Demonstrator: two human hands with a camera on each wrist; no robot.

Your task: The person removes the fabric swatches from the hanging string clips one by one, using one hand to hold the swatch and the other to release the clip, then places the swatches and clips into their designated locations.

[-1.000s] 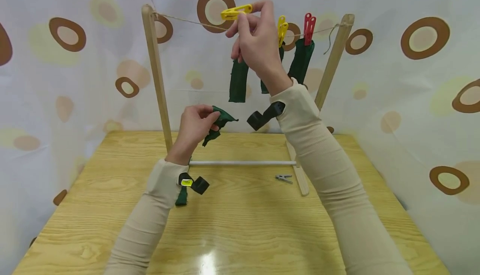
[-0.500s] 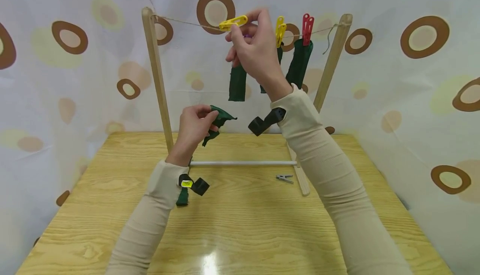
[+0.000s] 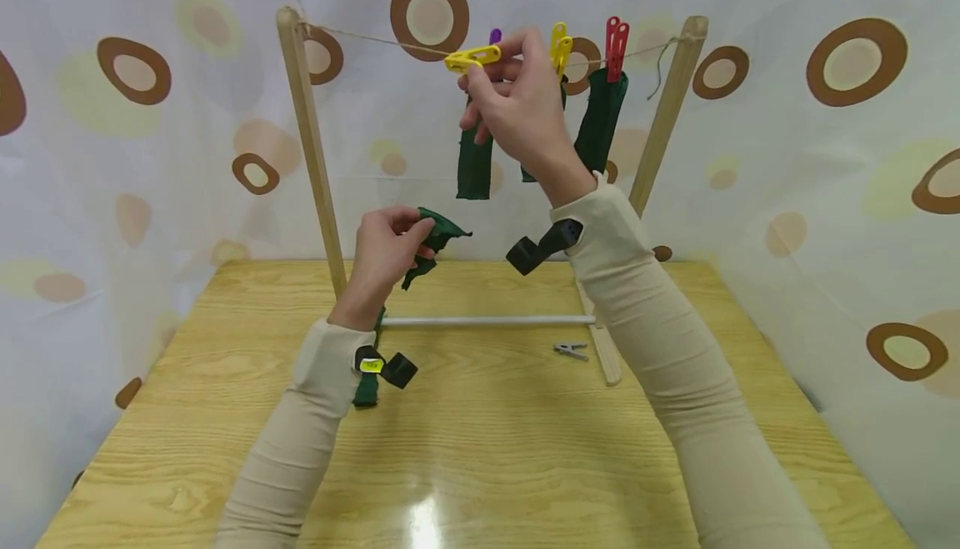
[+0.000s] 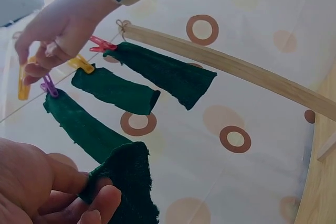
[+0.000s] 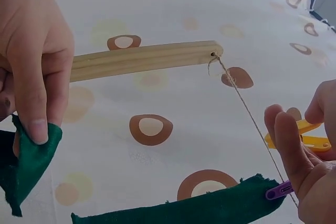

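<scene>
My left hand (image 3: 386, 253) pinches a small dark green cloth (image 3: 444, 230) between thumb and fingers, below the string (image 3: 360, 36). Up at the string, my right hand (image 3: 521, 103) squeezes a yellow clothespin (image 3: 472, 58). That pin's tip meets the string in view; whether it is clipped there I cannot tell. Close by, a purple clothespin (image 5: 278, 190) holds a hanging green cloth (image 3: 474, 167), its top partly behind my right hand in the head view. Further right, another yellow clothespin (image 3: 561, 51) and a red clothespin (image 3: 617, 51) each hold a green cloth.
Two wooden posts, left (image 3: 311, 132) and right (image 3: 667, 116), carry the string. A white rod (image 3: 487, 321) joins them low down. On the wooden table (image 3: 480, 449) lie a grey clothespin (image 3: 572, 351) and a green cloth (image 3: 366, 391), partly behind my left wrist.
My right hand has come down slightly, bringing the yellow clothespin from above the string to its level. The purple clothespin's top now shows behind it. My left hand has barely moved.
</scene>
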